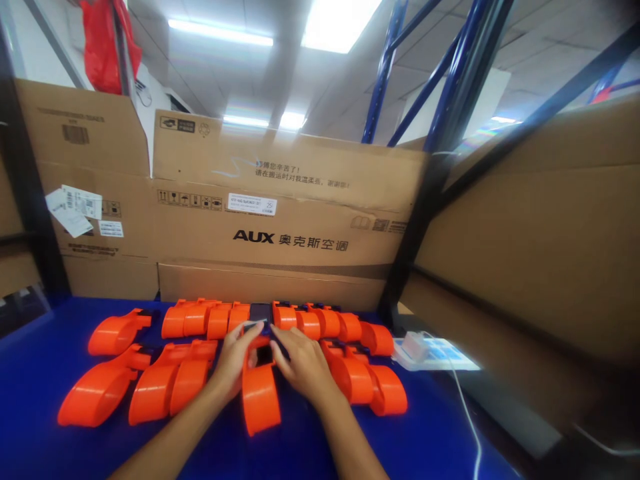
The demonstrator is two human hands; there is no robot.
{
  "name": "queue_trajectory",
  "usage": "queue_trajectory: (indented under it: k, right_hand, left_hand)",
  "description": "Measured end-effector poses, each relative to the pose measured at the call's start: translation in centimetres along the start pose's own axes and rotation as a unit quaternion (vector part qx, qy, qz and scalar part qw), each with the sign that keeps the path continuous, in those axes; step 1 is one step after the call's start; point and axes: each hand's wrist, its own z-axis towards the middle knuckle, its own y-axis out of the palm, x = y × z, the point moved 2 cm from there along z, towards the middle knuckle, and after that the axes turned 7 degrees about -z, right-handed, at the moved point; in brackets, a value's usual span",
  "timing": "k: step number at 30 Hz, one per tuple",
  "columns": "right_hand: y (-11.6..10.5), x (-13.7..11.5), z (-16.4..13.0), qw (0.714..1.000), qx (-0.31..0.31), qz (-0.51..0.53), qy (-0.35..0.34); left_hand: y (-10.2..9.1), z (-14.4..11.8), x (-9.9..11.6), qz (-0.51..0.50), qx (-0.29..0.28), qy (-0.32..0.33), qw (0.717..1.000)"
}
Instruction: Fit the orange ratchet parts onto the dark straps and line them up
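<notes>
Blue surface (35,377) below: left hand (234,353) at nine o'clock, right hand (303,357) at three, each grip clamped on an orange band (261,401), loop lying toward six.

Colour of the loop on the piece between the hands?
Bright orange. The loop shows best in the head view.

Glaring ceiling lights (343,25), blurred edges

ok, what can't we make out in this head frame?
Head view throughout:
Held orange band: far end partly covered by left hand and right hand.
White label on AUX carton: fine print too small, blurred.
White cable: cut off by bottom edge.
</notes>
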Motion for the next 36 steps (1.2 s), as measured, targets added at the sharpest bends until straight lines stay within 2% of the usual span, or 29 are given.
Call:
queue_trajectory:
  k: [5, 9, 27, 29, 32, 34, 36]
  right_hand:
    - [-0.1, 0.3, -0.2, 0.998, 0.039, 0.044, 0.019]
    - [0.1, 0.2, -0.2, 0.997, 0.038, 0.063, 0.015]
    - [-0.1, 0.0, 0.0, 0.997, 0.018, 0.079, 0.006]
    - [-0.3, 0.3, -0.1, 0.994, 0.037, 0.101, 0.027]
    - [-0.6, 1.4, -0.2, 0.98, 0.109, 0.13, 0.108]
    - [-0.7, 2.2, -0.3, 0.967, 0.152, 0.125, 0.162]
    - [-0.7, 2.9, -0.3, 0.962, 0.165, 0.108, 0.19]
  left_hand:
    - [0.1, -0.4, -0.2, 0.065, -0.041, 0.033, 0.997]
    - [0.3, -0.6, -0.1, 0.075, -0.057, 0.039, 0.995]
    - [0.0, -0.2, -0.2, 0.062, -0.049, 0.024, 0.997]
    - [0.1, -0.3, 0.1, 0.042, -0.056, 0.007, 0.998]
    - [0.3, -0.3, 0.4, 0.013, -0.073, -0.023, 0.997]
    - [0.3, -0.3, 0.5, 0.012, -0.066, -0.021, 0.998]
    - [0.1, -0.1, 0.4, 0.016, -0.05, -0.009, 0.999]
